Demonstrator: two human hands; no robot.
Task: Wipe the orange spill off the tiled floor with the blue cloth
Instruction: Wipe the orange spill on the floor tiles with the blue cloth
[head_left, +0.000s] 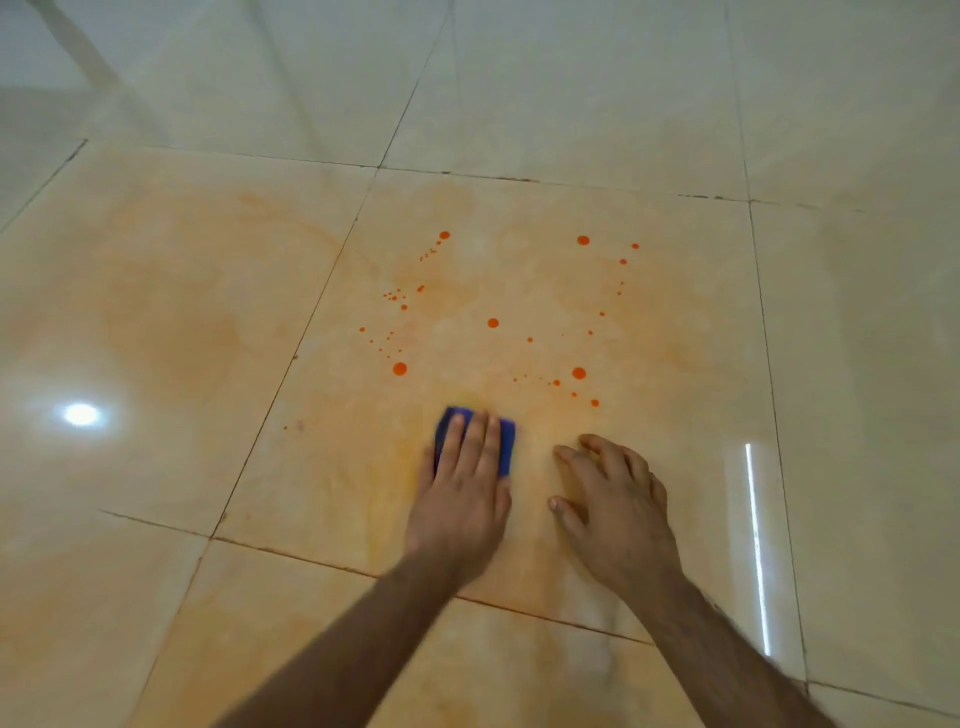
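Orange drops of the spill (493, 322) are scattered over the middle floor tile (675, 322), with a faint orange smear around them. My left hand (462, 488) presses flat on the folded blue cloth (506, 441) at the near edge of the spill, fingers straight and pointing away from me. The cloth shows only at its far end and right side; my hand covers the rest. My right hand (613, 499) rests on the bare tile just right of the cloth, fingers spread and slightly bent, holding nothing.
Glossy cream tiles with dark grout lines stretch in all directions. A pale orange film (171, 322) also covers the tile to the left. Light reflections show on the floor at the left (80, 414) and right (756, 545).
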